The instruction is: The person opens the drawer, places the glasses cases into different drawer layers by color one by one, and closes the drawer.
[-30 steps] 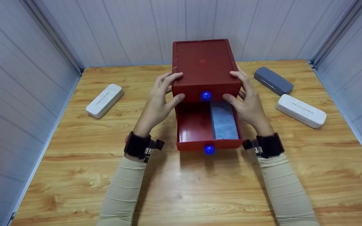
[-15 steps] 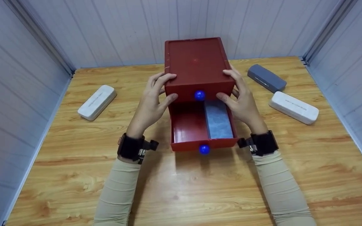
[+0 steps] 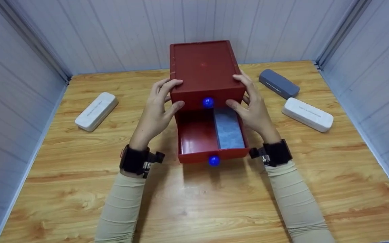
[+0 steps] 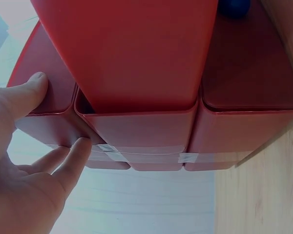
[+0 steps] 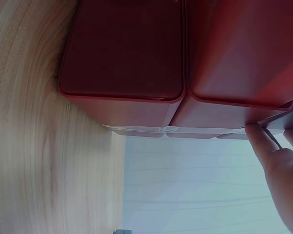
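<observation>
A red drawer cabinet [image 3: 203, 67] stands at the middle back of the table, three tiers high in the left wrist view. Its middle drawer [image 3: 197, 135] is pulled out, with a pale blue oblong case [image 3: 229, 130] lying along the right side inside. Blue ball knobs [image 3: 208, 102] mark the drawer fronts. My left hand [image 3: 155, 114] grips the cabinet's upper left front corner, thumb on the top drawer's front and fingertips over the top edge. On the opposite corner, my right hand [image 3: 255, 109] holds on in the same way. The bottom drawer is in place.
To the left lies a white glasses case [image 3: 96, 111]. At the right, a grey glasses case [image 3: 279, 83] lies just behind another white case [image 3: 307, 114]. Pale panel walls [image 3: 113, 37] enclose the wooden table [image 3: 187, 202] at the back and sides.
The head view has turned a little to the right, so everything appears further left. Both hands keep their hold on the cabinet, and the drawer stays pulled out.
</observation>
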Motion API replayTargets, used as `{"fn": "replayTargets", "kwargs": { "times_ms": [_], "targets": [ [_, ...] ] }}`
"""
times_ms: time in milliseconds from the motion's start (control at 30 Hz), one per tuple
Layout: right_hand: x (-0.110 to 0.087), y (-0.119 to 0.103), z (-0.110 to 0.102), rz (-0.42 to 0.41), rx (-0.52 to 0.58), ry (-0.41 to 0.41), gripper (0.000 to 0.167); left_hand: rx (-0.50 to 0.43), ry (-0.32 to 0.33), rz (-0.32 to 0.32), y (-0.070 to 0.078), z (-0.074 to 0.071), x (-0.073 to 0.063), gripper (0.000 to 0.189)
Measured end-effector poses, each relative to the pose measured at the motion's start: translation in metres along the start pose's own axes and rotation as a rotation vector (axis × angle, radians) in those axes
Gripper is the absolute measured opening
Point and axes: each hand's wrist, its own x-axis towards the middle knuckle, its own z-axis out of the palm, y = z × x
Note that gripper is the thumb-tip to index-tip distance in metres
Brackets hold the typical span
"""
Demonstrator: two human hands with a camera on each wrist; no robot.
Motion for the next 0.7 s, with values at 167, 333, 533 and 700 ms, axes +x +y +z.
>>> {"fn": "replayTargets", "kwargs": {
  "times_ms": [167, 333, 533, 700],
  "targets": [
    [0.0, -0.002, -0.002, -0.016, -0.016, -0.03, 0.071, -0.003, 0.001, 0.008, -0.001, 0.0, 0.0, 0.053],
    [-0.001, -0.005, -0.016, -0.031, 0.029, -0.072, 0.068, -0.005, 0.001, -0.001, 0.0, 0.001, 0.0, 0.053],
    [0.006, -0.001, -0.044, -0.06, 0.0, -0.044, 0.057, -0.008, 0.005, -0.006, 0.001, 0.001, 0.0, 0.053],
    [0.019, 0.007, -0.074, 0.0, -0.15, -0.036, 0.055, -0.015, 0.01, -0.006, 0.001, 0.003, 0.0, 0.054]
  ]
}}
